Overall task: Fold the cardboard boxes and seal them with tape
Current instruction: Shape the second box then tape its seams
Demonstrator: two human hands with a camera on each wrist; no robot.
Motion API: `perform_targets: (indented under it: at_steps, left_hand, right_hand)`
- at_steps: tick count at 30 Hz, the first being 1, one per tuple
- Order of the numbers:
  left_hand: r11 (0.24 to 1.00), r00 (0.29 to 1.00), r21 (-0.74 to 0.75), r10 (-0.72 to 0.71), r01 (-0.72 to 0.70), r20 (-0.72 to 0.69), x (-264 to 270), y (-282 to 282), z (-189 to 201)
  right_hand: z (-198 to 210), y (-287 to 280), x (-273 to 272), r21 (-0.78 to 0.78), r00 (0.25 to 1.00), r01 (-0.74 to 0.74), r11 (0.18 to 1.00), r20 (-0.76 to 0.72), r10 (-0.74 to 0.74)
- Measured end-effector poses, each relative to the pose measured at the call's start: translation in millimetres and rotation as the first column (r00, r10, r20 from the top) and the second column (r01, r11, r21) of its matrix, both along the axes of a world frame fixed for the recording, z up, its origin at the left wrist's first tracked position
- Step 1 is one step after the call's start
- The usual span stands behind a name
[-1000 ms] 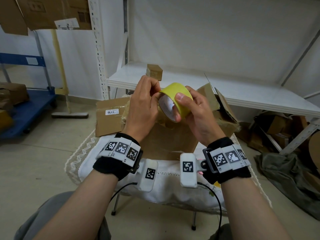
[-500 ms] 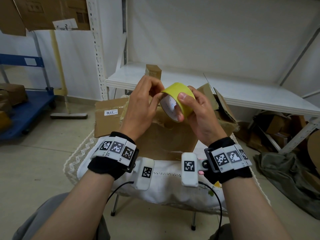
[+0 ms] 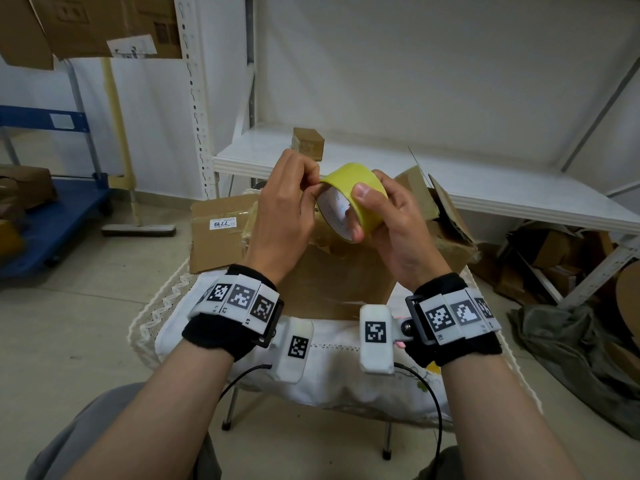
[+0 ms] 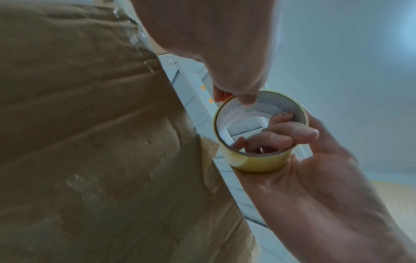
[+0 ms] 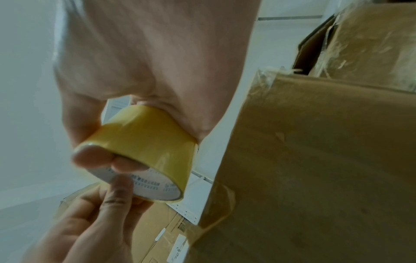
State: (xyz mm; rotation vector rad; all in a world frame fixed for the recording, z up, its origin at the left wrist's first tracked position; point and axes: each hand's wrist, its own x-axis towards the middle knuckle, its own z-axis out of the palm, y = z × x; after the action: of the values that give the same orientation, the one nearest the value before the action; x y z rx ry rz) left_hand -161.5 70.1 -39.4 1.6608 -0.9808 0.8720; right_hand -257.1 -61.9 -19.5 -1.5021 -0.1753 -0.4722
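Observation:
A yellow tape roll (image 3: 360,180) is held up in front of me, above a brown cardboard box (image 3: 332,278). My right hand (image 3: 379,216) grips the roll, thumb on the outer face and fingers curled through the white core (image 4: 238,113). My left hand (image 3: 311,190) pinches the roll's upper left rim with thumb and fingertips (image 4: 245,97). In the right wrist view the tape roll (image 5: 144,135) lies under my palm, with the left hand (image 5: 108,213) reaching up to its edge. The box (image 4: 90,124) has wrinkled old tape on it.
The box stands on a small stand draped in a white cloth (image 3: 346,368). Behind it lies a flat labelled carton (image 3: 221,233). A white shelf (image 3: 485,192) carries a small box (image 3: 308,143). A blue cart (image 3: 52,216) stands left; cardboard scraps (image 3: 554,258) and grey fabric (image 3: 571,358) lie right.
Both hands keep the roll at about the same height. My left fingertips have shifted slightly along the roll's upper rim.

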Motion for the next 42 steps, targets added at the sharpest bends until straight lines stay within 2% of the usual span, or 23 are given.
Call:
perform_targets:
  at_steps: [5, 11, 18, 24, 37, 42]
  left_hand:
    - [0.997, 0.995, -0.019, -0.081, 0.080, -0.057, -1.1, 2.0, 2.3]
    - [0.993, 0.990, -0.014, -0.114, 0.113, -0.080, -1.4, 1.8, 3.2]
    - [0.998, 0.997, -0.019, -0.060, 0.059, -0.056, -0.5, 1.6, 2.5]
    - [0.996, 0.994, -0.009, -0.089, 0.089, -0.064, -1.6, 1.5, 2.2]
    - [0.999, 0.998, 0.019, -0.035, 0.036, -0.047, -2.8, 1.1, 1.1]
    - [0.996, 0.994, -0.006, -0.084, 0.083, -0.075, -1.7, 2.0, 2.9]
  right_hand:
    - [3.5, -0.6, -4.2, 0.000, 1.000, -0.011, 1.000, 0.017, 0.011]
    - [2.1, -0.8, -3.8, -0.015, 1.000, -0.005, 1.000, 0.001, 0.005]
    - [0.3, -1.7, -1.9, -0.009, 1.000, 0.000, 1.000, -0.003, 0.000]
    - [-0.5, -0.8, -0.3, -0.019, 1.000, -0.004, 1.000, 0.006, 0.004]
    - [1.2, 2.1, -0.3, -0.040, 1.000, 0.010, 0.999, -0.004, -0.011]
    - [0.9, 1.5, -0.4, -0.054, 1.000, 0.012, 0.998, -0.012, -0.012]
